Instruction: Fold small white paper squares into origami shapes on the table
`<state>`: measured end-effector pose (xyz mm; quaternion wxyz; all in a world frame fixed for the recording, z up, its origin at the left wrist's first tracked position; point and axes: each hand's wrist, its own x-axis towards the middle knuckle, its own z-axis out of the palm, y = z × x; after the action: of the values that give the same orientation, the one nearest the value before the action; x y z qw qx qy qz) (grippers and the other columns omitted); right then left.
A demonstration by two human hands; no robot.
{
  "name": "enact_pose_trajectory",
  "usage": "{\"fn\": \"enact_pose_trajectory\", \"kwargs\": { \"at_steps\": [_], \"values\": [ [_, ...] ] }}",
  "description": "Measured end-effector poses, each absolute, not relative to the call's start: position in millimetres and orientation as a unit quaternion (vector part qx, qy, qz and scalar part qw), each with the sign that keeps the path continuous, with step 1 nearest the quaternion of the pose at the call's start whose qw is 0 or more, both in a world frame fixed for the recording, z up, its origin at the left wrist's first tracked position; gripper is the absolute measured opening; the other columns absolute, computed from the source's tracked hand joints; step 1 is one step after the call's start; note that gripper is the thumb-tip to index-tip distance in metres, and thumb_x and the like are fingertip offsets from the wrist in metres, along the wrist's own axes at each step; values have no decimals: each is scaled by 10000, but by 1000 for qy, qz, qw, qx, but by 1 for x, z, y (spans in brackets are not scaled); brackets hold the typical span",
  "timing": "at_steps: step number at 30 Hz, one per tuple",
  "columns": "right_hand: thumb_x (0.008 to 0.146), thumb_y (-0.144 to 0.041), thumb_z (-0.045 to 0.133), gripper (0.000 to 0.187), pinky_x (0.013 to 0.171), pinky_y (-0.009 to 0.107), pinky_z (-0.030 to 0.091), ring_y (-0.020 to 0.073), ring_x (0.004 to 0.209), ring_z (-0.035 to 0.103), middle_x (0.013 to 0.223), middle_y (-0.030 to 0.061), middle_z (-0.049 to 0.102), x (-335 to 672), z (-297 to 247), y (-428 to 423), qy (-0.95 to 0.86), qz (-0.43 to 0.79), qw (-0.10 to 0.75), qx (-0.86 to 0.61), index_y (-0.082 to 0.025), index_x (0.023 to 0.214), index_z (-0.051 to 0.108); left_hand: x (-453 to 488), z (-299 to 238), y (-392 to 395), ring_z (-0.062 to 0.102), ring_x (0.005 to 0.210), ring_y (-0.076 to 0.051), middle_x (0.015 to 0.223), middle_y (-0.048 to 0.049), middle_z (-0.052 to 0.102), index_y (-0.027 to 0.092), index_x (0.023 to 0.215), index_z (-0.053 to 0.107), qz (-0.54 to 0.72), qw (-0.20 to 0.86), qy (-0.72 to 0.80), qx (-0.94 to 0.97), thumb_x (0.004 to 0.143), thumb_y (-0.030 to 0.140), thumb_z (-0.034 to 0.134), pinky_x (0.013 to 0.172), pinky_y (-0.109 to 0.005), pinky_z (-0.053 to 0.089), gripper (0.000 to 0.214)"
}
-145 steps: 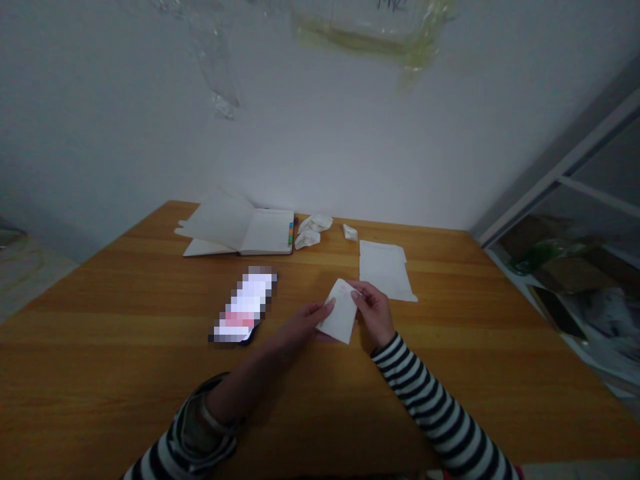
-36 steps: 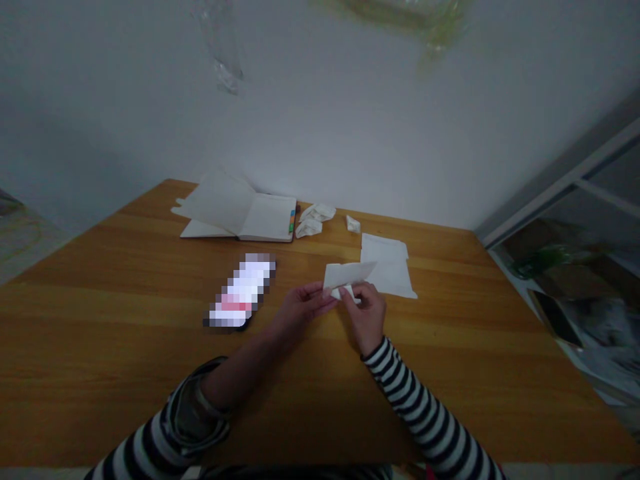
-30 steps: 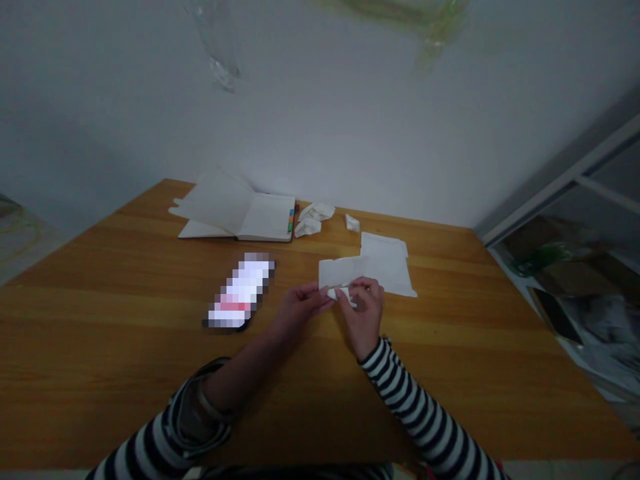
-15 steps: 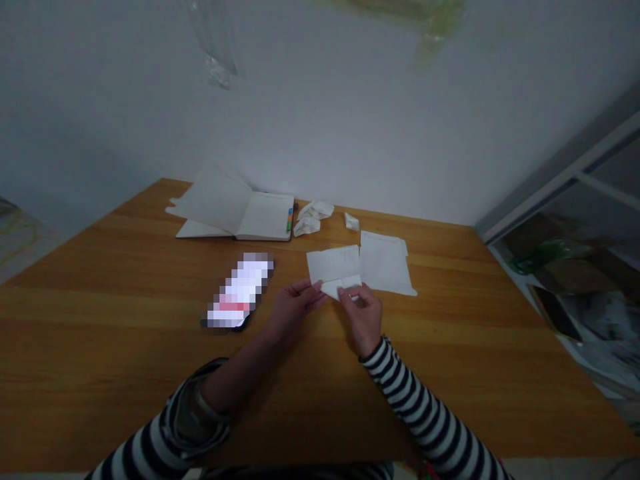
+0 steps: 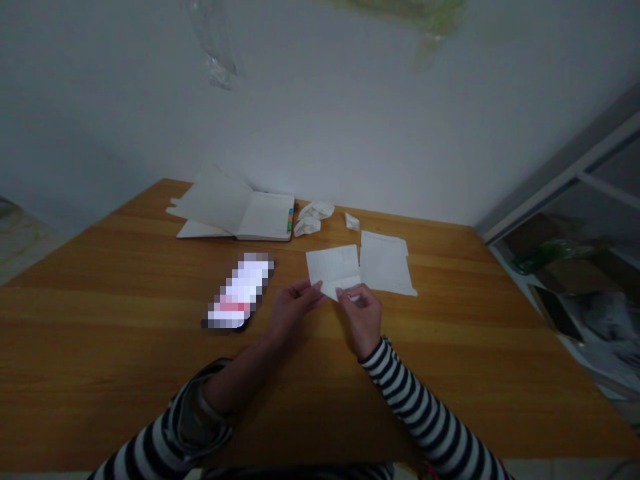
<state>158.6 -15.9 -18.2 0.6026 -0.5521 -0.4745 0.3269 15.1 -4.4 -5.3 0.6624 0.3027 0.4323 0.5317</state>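
Observation:
A small white paper sheet (image 5: pixel 334 265) lies partly unfolded on the wooden table (image 5: pixel 125 320), its near edge folded up. My left hand (image 5: pixel 293 311) pinches that near edge at the left corner. My right hand (image 5: pixel 362 313) pinches the same folded edge from the right. Both sleeves are black-and-white striped; the left one is pushed up.
A larger white sheet (image 5: pixel 386 264) lies just right of the paper. A phone (image 5: pixel 239 293) with a lit screen lies to the left. At the back are an open notebook (image 5: pixel 235 213), crumpled paper bits (image 5: pixel 313 218) and a small scrap (image 5: pixel 352 221). A metal-framed shelf (image 5: pixel 565 253) stands at right.
The paper, first held up as a folded piece, has been opened out and laid flat away from me. Both hands moved slightly toward the far side and keep hold of its near edge.

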Motion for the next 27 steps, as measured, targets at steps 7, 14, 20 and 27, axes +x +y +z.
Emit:
{"fn": "enact_pose_trajectory", "kwargs": {
  "at_steps": [7, 14, 20, 27],
  "values": [
    [741, -452, 766, 570, 673, 292, 525, 168, 825, 638, 980, 14, 650, 156, -15, -19, -329, 426, 684, -492, -269, 1204, 489, 13, -1, -5, 722, 864, -210, 898, -59, 782, 155, 903, 764, 566, 622, 453, 298, 689, 324, 840, 875, -339, 557, 283],
    [789, -759, 537, 589, 443, 238, 436, 142, 578, 578, 812, 59, 676, 143, -16, -30, -349, 661, 559, -358, -198, 910, 668, 13, 9, -9, 713, 775, -191, 853, -66, 770, 145, 916, 749, 594, 585, 459, 306, 693, 373, 836, 767, -294, 552, 331],
    [745, -454, 782, 290, 407, 222, 377, 107, 467, 495, 585, -19, 614, 128, -28, -23, -350, 577, 605, -423, -189, 754, 665, 21, 8, -16, 684, 674, -160, 778, -50, 756, 137, 890, 737, 579, 615, 432, 317, 716, 379, 813, 672, -264, 544, 308],
    [759, -395, 782, 252, 482, 245, 476, 133, 531, 617, 691, 24, 726, 128, -24, -20, -309, 565, 634, -429, -172, 839, 699, 25, 2, -15, 690, 676, -163, 807, -63, 767, 137, 904, 744, 582, 620, 426, 309, 699, 382, 828, 658, -260, 539, 330]
  ]
}}
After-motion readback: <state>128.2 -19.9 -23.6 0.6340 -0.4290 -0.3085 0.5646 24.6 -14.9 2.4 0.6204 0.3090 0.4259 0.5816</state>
